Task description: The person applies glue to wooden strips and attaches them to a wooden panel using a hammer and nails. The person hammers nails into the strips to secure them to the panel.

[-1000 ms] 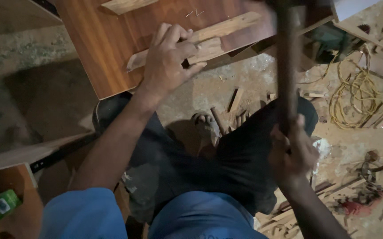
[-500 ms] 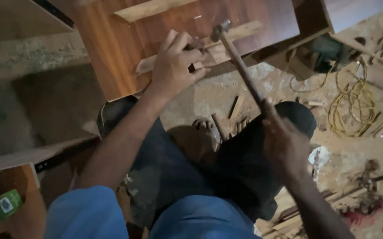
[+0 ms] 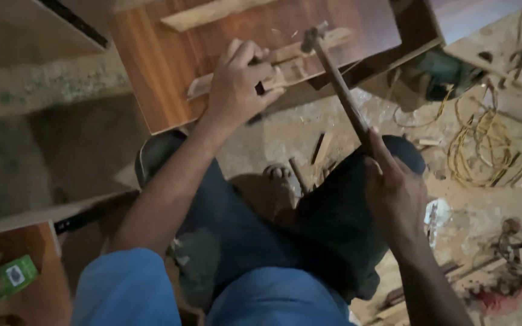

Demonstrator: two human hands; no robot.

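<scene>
Head view: green rectangular package (image 3: 10, 276) lower left.

room: bare panel (image 3: 170, 90) left of left hand (image 3: 237, 84) | blocked: hammer (image 3: 333, 78) — strip (image 3: 273, 63) — right side

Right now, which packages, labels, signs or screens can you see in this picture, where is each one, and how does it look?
Green package: far lower left, lying tilted on an orange-brown wooden shelf; small, box-like, bright green.
Label on that package: a pale round patch with a dark middle, on its upper face; too small to tell more.
No signs or screens show.
</scene>
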